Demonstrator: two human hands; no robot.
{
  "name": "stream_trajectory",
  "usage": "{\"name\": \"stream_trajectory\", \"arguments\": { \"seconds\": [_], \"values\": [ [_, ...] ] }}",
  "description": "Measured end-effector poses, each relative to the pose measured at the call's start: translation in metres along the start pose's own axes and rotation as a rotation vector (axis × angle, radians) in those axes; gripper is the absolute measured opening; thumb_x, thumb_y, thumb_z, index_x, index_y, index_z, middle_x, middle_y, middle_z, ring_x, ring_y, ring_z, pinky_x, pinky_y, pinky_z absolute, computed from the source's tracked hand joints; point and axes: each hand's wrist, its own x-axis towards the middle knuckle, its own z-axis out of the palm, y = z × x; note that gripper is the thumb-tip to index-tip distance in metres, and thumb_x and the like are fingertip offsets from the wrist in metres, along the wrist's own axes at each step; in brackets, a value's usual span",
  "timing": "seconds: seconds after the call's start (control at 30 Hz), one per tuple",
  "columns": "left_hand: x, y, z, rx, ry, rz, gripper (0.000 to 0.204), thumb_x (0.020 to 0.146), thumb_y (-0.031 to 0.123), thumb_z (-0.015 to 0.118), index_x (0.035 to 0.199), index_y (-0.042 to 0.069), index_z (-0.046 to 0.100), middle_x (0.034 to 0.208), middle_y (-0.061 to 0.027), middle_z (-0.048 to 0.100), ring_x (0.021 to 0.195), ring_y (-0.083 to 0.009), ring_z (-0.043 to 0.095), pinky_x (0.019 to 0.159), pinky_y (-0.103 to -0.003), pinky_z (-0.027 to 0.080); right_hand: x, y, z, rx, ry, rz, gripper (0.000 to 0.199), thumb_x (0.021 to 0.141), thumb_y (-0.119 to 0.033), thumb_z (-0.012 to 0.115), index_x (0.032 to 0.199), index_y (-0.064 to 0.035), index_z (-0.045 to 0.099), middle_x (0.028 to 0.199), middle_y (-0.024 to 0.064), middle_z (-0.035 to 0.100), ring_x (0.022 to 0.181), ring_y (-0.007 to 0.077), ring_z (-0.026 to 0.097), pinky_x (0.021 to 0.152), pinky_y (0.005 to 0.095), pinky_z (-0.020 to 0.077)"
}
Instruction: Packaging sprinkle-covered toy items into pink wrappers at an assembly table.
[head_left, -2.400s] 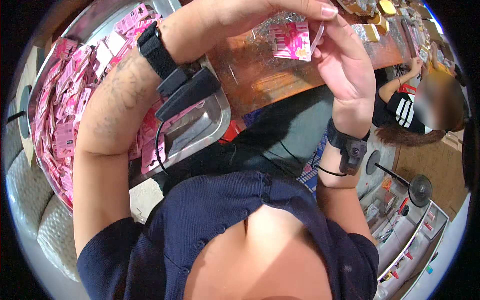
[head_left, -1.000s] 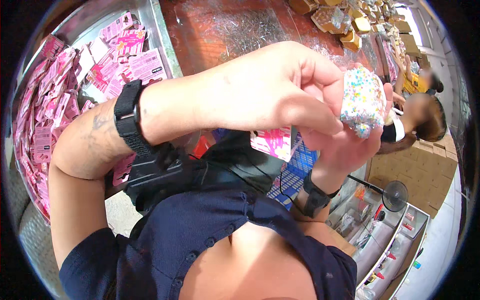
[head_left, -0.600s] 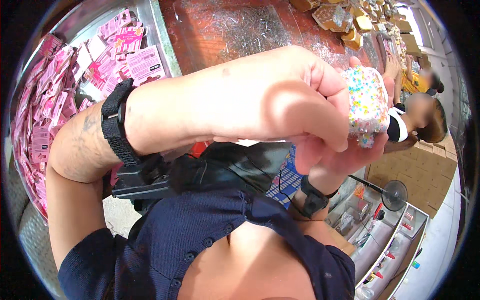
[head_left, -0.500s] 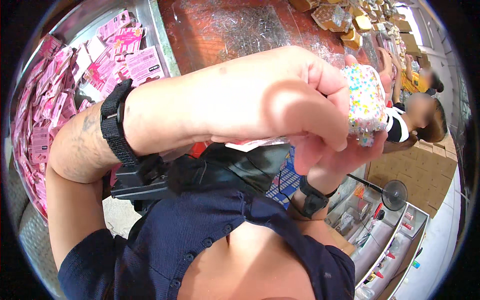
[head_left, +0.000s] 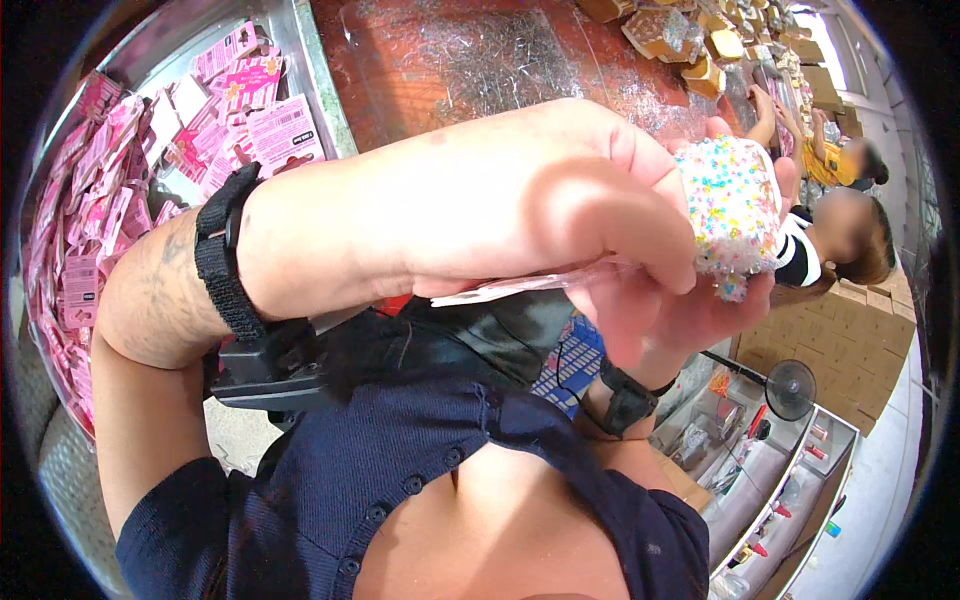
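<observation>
— So, what have your hands got hold of?

— Your left hand [head_left: 520,200] is raised close to the camera, fingers curled over and pinched against the side of a small white packet covered in coloured beads [head_left: 735,215]. Your right hand [head_left: 690,300] sits beneath and behind it, palm up and partly open, with its fingertips showing above and to the right of the packet, so the packet is cradled between the two hands.

— Anything else in the grip?

— Yes, a thin pink backing card [head_left: 530,287] pokes out under your left hand's curled fingers, lying flat between that hand and your right palm. You cannot tell from this view which hand actually pinches it.

— And where is all this relative to the bench?

— You hold the packet up in the air, well clear of the red-brown worktop [head_left: 420,60], whose near edge runs behind your left forearm. On the left, a metal tray [head_left: 310,70] is heaped with pink cards [head_left: 90,230], and its rim meets the worktop's left edge. Small tan boxes [head_left: 690,40] crowd the far right corner of the worktop.

— Anyone nearby?

— Two other people [head_left: 840,200] sit beyond the worktop's right edge, just past your right fingertips in the picture. Each of your wrists wears a black strap [head_left: 225,260].
</observation>
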Motion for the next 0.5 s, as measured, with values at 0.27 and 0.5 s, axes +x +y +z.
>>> {"name": "stream_trajectory", "arguments": {
  "seconds": [0.27,0.5],
  "values": [
    [0.001,-0.007,-0.001,0.098,0.019,0.085,0.009,0.086,0.006,0.068,0.086,0.000,0.062,0.069,-0.0078,0.067,0.058,-0.0184,0.069,0.053,-0.026,0.053,0.001,-0.005,-0.009,-0.197,-0.073,-0.178,0.075,0.088,-0.047,0.041,0.154,-0.0159,0.028,0.151,0.0213,0.037,0.134,0.0358,0.044,0.111,0.0493,0.0344],
    [-0.001,0.009,0.007,0.049,0.107,-0.026,0.009,0.088,0.006,0.068,0.087,0.000,0.062,0.070,-0.0064,0.066,0.059,-0.0158,0.068,0.054,-0.025,0.053,-0.001,-0.016,0.010,-0.399,0.074,-0.277,0.096,0.081,-0.054,0.072,0.149,-0.0059,0.025,0.140,0.0349,0.044,0.124,0.0411,0.052,0.103,0.0484,0.0469]
  ]
}}
